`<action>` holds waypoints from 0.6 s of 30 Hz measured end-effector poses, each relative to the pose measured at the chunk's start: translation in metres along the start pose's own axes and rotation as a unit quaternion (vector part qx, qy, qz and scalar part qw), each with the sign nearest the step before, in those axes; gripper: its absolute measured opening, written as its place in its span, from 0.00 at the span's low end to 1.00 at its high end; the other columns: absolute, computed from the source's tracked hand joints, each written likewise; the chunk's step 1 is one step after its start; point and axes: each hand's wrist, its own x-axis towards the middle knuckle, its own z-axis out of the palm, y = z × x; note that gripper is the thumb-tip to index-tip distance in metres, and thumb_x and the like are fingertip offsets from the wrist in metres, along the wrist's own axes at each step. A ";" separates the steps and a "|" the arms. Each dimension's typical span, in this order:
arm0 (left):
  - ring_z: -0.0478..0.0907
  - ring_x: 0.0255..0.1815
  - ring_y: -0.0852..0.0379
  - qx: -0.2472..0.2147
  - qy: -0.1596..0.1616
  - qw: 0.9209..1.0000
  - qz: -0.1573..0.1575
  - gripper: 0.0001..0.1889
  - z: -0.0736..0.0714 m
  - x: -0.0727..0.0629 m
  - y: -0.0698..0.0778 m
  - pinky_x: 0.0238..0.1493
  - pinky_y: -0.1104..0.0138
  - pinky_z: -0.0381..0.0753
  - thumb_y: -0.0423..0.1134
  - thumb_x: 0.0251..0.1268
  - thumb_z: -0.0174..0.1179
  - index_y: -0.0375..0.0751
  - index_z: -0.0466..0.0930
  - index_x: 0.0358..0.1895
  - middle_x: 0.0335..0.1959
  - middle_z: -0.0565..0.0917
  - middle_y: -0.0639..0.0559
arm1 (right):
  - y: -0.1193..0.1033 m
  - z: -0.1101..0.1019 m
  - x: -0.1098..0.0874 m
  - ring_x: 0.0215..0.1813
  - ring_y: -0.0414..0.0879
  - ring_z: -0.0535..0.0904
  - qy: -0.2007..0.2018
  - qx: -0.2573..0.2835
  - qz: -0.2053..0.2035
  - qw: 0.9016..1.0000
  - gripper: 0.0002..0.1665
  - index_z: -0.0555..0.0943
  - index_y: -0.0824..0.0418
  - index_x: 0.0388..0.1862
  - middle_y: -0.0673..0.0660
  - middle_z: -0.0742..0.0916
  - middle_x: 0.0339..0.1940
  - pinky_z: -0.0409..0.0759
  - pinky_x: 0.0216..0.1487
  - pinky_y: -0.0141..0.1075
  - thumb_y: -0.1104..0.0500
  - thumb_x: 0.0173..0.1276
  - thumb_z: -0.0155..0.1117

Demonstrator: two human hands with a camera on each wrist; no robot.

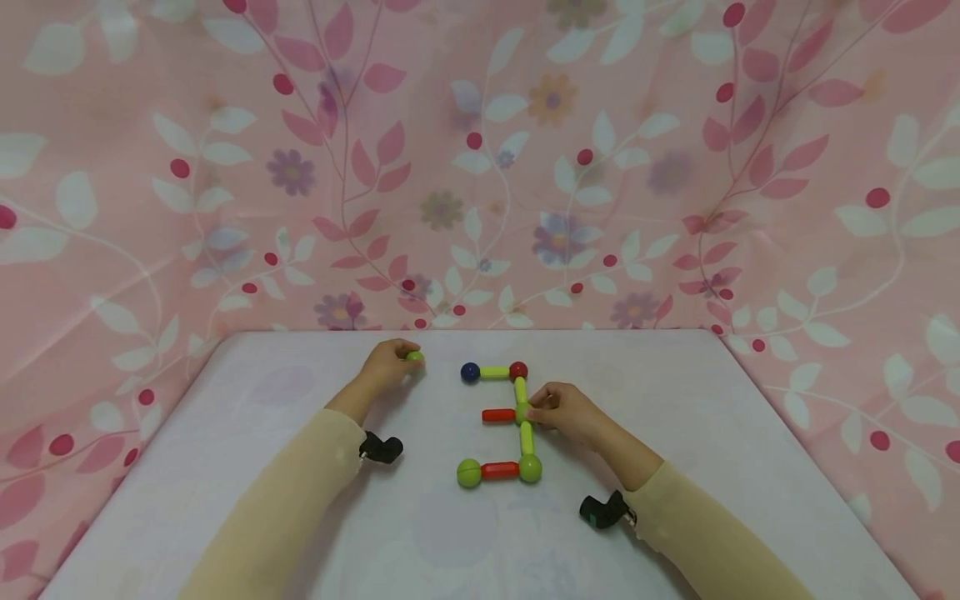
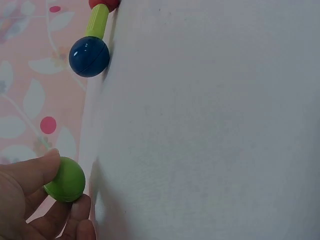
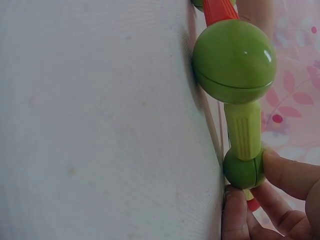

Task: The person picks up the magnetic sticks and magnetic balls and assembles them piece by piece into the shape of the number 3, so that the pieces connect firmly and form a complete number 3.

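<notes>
Toward the back left of the table, my left hand point(image 1: 387, 367) pinches a loose green ball point(image 2: 67, 181) between thumb and fingers. My right hand point(image 1: 567, 412) holds the middle green ball point(image 3: 239, 172) of a ball-and-rod figure. From that ball a red rod point(image 1: 498, 415) points left with its far end bare. Yellow-green rods run from it to a red ball point(image 1: 518, 371) at the back and a green ball point(image 1: 530, 467) in front. Another yellow-green rod point(image 1: 494, 372) joins the red ball to a blue ball point(image 2: 89, 56). In front, a red rod point(image 1: 500, 471) ends in a green ball point(image 1: 468, 472).
The figure lies on a white-covered table point(image 1: 420, 542) near its middle. Behind the table's back edge hangs a pink floral cloth point(image 1: 480, 192). Black wrist cameras point(image 1: 383, 448) are strapped on both wrists, the left one close above the table.
</notes>
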 end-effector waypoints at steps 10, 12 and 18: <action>0.77 0.55 0.46 0.005 -0.018 1.000 0.009 0.19 0.001 -0.016 0.006 0.49 0.60 0.79 0.40 0.68 0.66 0.35 0.79 0.58 0.55 0.81 0.38 | 0.003 0.000 0.002 0.37 0.46 0.78 -0.005 0.004 -0.003 1.000 0.12 0.82 0.60 0.46 0.55 0.84 0.36 0.77 0.40 0.36 0.56 0.67 0.71; 0.78 0.54 0.46 0.005 -0.023 1.000 0.015 0.19 0.002 -0.018 0.006 0.46 0.61 0.80 0.40 0.68 0.66 0.35 0.79 0.58 0.55 0.81 0.38 | 0.002 0.000 0.002 0.37 0.46 0.78 -0.006 0.003 -0.005 1.000 0.12 0.82 0.60 0.46 0.55 0.85 0.36 0.77 0.40 0.36 0.57 0.68 0.71; 0.79 0.52 0.48 0.005 -0.044 0.999 0.020 0.18 0.006 -0.024 0.008 0.43 0.63 0.81 0.40 0.66 0.67 0.38 0.80 0.56 0.53 0.83 0.42 | 0.001 -0.001 0.001 0.38 0.46 0.78 -0.004 -0.001 -0.003 1.000 0.11 0.82 0.60 0.46 0.55 0.85 0.37 0.76 0.40 0.36 0.57 0.68 0.70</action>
